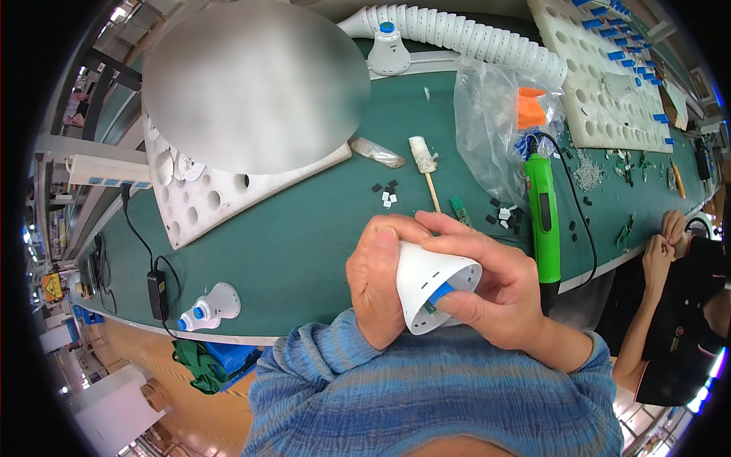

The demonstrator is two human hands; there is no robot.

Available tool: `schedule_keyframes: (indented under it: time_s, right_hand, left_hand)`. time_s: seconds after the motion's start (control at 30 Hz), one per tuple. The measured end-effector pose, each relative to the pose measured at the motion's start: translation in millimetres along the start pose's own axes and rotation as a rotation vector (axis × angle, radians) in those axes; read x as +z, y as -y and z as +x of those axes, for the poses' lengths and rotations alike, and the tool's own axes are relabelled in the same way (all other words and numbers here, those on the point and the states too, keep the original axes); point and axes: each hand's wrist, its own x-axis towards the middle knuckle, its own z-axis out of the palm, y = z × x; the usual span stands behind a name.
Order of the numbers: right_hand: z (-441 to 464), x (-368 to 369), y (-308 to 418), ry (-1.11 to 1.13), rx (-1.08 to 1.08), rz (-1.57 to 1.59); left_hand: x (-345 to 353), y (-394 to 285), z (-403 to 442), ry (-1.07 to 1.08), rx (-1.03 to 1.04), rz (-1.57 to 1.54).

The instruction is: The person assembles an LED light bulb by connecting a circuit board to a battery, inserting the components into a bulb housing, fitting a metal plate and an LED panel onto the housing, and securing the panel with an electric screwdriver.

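A white cone-shaped plastic housing (pixel 423 283) is between my two hands, its wide slotted rim tilted toward the right. My left hand (pixel 375 278) is closed around the housing's left, narrower side. My right hand (pixel 499 278) grips the rim from the right, with the thumb reaching into the opening. That thumb presses against a blue piece (pixel 440 292) inside, beside a bit of green board. The housing's narrow end is hidden by my fingers. Just beyond my hands lie a small green circuit board (pixel 461 212) and a wooden stick with a white wrapped head (pixel 423 156).
A green electric screwdriver (pixel 542 217) with a black cord lies at right. Two more white housings (pixel 217 305) sit lower left; nested ones (pixel 464 38) line the back. Foam trays (pixel 217 202), a plastic bag (pixel 487 129) and small pads surround. A co-worker's hands (pixel 664 240) are far right.
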Motion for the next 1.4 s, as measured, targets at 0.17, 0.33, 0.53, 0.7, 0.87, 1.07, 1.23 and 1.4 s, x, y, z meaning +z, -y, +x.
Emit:
schedule_keyframes:
  time_s: [0.17,0.33,0.53,0.7,0.87,1.07,1.23,1.4]
  right_hand:
    - [-1,5,2,-0.029,0.025,0.039]
    - [-1,7,-2,-0.054,0.002,0.099]
    - [-1,7,5,-0.041,0.022,0.041]
    - [2,8,-2,-0.064,-0.053,-0.018]
    - [3,7,-6,-0.116,-0.06,0.008]
    - [3,-11,6,-0.065,0.033,-0.059]
    - [-4,-23,12,-0.06,-0.019,-0.394]
    - [-10,-16,20,-0.12,0.168,-0.25]
  left_hand:
    - [-2,2,1,0.021,0.046,0.078]
    - [1,2,0,-0.028,0.043,0.037]
    - [1,-3,-1,0.002,0.038,0.095]
    - [0,-2,0,-0.003,0.05,0.15]
    - [8,4,4,-0.077,0.013,0.112]
    - [10,7,15,-0.008,-0.001,0.042]
    - [13,6,15,0.011,-0.039,-0.019]
    - [12,13,19,0.071,-0.041,0.172]
